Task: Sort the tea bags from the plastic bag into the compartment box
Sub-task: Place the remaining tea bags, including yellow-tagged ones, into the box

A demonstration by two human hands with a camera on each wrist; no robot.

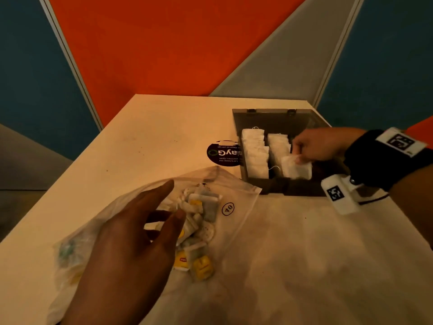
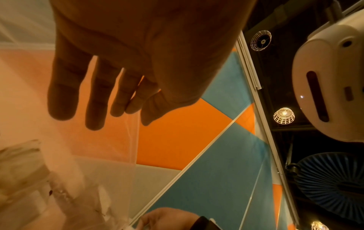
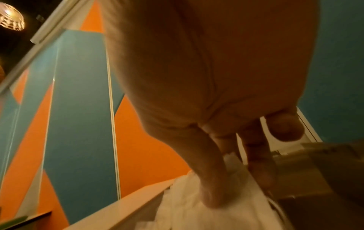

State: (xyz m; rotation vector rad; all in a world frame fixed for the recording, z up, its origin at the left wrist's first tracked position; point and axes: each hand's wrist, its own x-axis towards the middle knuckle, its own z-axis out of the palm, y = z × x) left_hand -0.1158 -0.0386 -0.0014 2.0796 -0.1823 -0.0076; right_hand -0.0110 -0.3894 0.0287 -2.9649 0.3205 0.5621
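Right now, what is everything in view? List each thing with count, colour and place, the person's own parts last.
table: one, pale cream, under everything.
compartment box: one, dark translucent, lid open, far right of the table.
white tea bags: two rows, standing in the box's left compartments.
held tea bag: one, white, at the near end of the second row.
plastic bag: one, clear, near left, marked 04.
loose tea bags: many, white with yellow tags, inside the plastic bag.
round sticker: one, black, left of the box.
left hand: fingers spread, over the plastic bag.
right hand: pinches the held tea bag.
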